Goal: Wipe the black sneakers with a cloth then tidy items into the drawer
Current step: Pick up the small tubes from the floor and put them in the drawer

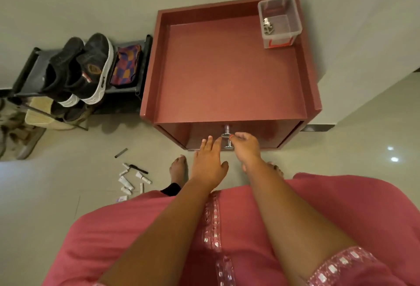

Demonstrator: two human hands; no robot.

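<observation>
A person stands over a red cabinet (229,69), right hand (247,147) curled at the top knob (226,134) of a closed drawer (204,136), fingertips pinching or just touching it; which cannot be told. The left hand (209,162) is spread flat and empty, fingertips near the drawer front.

The grip looks light, so a pull could slip off the knob. A second knob (228,147) sits just below, under the right hand, and could be grabbed in error. A drawer drawn out fast may strike the bare feet (178,167) beneath it.

The sneakers (79,67) rest on a rack (127,94) left of the cabinet, a checked pouch (126,65) beside them. Tubes (131,180) and a comb (121,152) lie scattered on the floor (68,172) by the left foot, easily trodden on. A clear box (279,21) sits on the cabinet's far right corner. No cloth is in sight.
</observation>
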